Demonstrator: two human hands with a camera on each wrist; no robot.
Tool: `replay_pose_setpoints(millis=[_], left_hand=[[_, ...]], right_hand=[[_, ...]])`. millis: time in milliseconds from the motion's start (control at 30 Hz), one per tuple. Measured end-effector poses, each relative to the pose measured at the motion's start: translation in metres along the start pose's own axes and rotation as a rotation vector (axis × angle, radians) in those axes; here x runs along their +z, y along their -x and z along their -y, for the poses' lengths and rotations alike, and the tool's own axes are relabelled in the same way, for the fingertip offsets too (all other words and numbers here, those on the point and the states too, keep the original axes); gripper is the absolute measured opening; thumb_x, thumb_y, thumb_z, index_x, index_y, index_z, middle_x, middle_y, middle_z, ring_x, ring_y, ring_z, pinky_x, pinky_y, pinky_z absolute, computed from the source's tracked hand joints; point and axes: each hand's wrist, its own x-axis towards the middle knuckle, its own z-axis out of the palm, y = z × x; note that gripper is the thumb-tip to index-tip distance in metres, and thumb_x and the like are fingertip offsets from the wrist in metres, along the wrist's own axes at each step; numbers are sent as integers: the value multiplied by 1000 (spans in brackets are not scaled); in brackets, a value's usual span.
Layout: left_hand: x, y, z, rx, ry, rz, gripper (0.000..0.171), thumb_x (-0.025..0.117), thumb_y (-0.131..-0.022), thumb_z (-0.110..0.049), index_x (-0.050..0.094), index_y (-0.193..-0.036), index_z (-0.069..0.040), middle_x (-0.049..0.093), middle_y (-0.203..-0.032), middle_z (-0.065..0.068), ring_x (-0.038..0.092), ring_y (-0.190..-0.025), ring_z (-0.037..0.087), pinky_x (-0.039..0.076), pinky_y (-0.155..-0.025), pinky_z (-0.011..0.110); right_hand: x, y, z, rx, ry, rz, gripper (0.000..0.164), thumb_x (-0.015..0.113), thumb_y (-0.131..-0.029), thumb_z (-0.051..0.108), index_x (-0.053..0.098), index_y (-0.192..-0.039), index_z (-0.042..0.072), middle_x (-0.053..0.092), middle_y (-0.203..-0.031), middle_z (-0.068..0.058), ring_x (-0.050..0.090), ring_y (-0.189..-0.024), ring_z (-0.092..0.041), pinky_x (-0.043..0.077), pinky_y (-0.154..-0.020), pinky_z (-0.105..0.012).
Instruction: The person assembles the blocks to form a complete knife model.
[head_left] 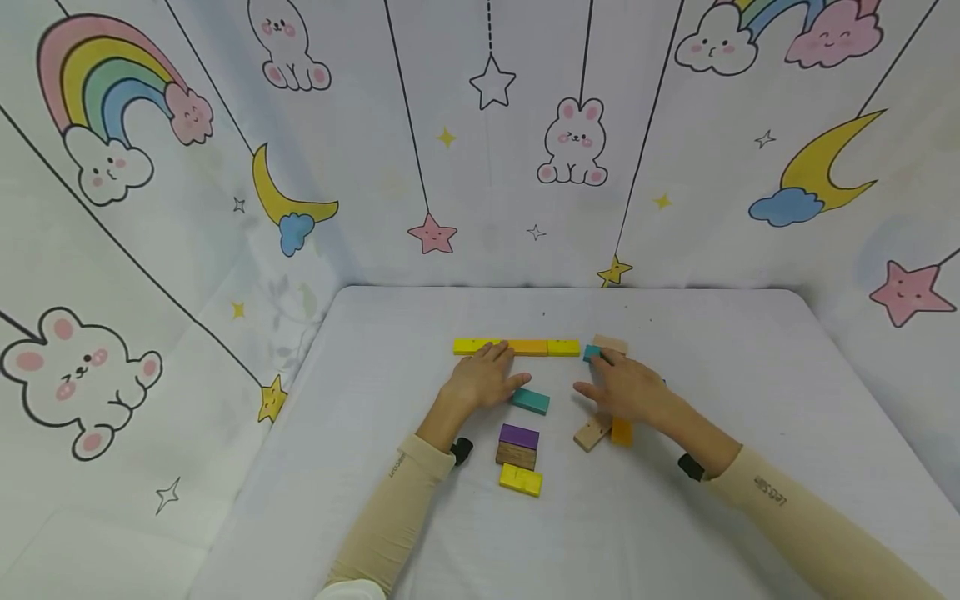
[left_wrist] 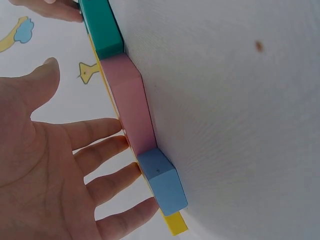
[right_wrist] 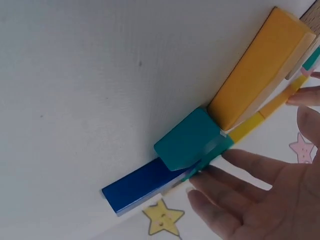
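Observation:
My left hand (head_left: 483, 377) lies with straight fingers over a row of yellow (head_left: 564, 347) and orange (head_left: 528, 348) blocks, its fingertips touching the row. A teal block (head_left: 530, 401) sits just past its thumb. Under that hand, hidden in the head view, are a pink block (left_wrist: 131, 102) and a light blue block (left_wrist: 162, 182). At the row's right end, the fingertips of my right hand (head_left: 630, 389) touch a small teal block (head_left: 592, 353), thumb spread away. Beneath this hand are an orange block (right_wrist: 262, 67), another teal block (right_wrist: 190, 140) and a dark blue block (right_wrist: 142, 186).
Nearer the body stand a purple block (head_left: 519, 436), a brown wooden block (head_left: 516, 455) and a yellow block (head_left: 521, 480). Plain wooden blocks lie below the right hand (head_left: 593, 432) and behind its fingertips (head_left: 611, 342). A patterned curtain (head_left: 487, 183) rises beyond the white table (head_left: 360, 375).

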Motion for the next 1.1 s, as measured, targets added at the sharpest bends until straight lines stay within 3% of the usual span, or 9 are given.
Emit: replay_pose_setpoints(millis=[367,767,1100], left_hand=[[1,0,0,2,5,-5,74,42,-107,-61,38,-163,-12,27,-172,5,25,-158,29,29,-125,54],[-1,0,0,-1,9,-6,75,42,-107,-62,38,-163,-12,27,-172,5,25,-158,29,29,-125,54],[1,-1,-1,-5,4,-10,74,42,-107,-61,38,-163,-12,27,-172,4,26,-158,29,28,-125,53]], right_hand=[[-1,-8,-9,-33,-19,32,78,56,-104,56,46,-152,-5,36,-160,-34,50,-137,-52,45,-109,-65],[-1,-15,-15,-46,-34,14,79,55,-105,56,46,-151,-8,40,-158,-33,47,-140,-51,38,-114,-65],[0,-16,-14,-47,-35,1,77,55,-106,53,46,-150,-9,40,-158,-33,47,-140,-50,40,-113,-65]])
